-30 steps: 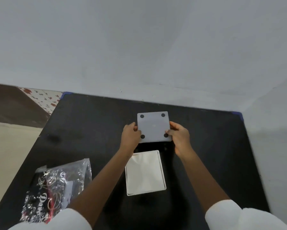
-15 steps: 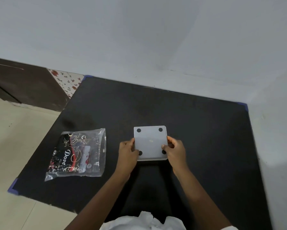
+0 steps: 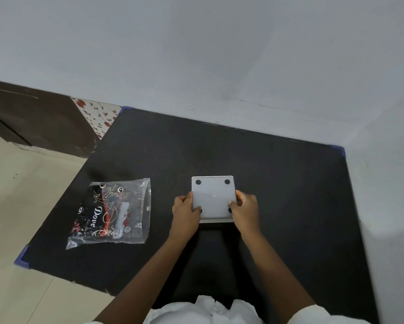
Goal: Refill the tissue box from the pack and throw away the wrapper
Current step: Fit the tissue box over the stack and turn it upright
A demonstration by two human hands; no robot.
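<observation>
A square pale-grey tissue box (image 3: 212,195) with black round pads at its corners sits at the middle of the black table (image 3: 278,183), pad side up. My left hand (image 3: 185,212) grips its left edge and my right hand (image 3: 244,210) grips its right edge. A thin grey strip shows along the box's near edge. To the left lies the tissue pack (image 3: 111,212), a clear plastic wrapper with black, red and gold print, flat on the table and apart from both hands.
White walls close the table's far side and right side (image 3: 383,206). Blue tape marks the table corners (image 3: 22,259). Left of the table is beige floor (image 3: 16,206), with a dark brown cabinet (image 3: 32,118) and a floral panel beyond.
The white panel that lay on the table near me is out of sight. The view has swung left and back, bringing the whole tissue pack into view. Both hands still hold the box.
</observation>
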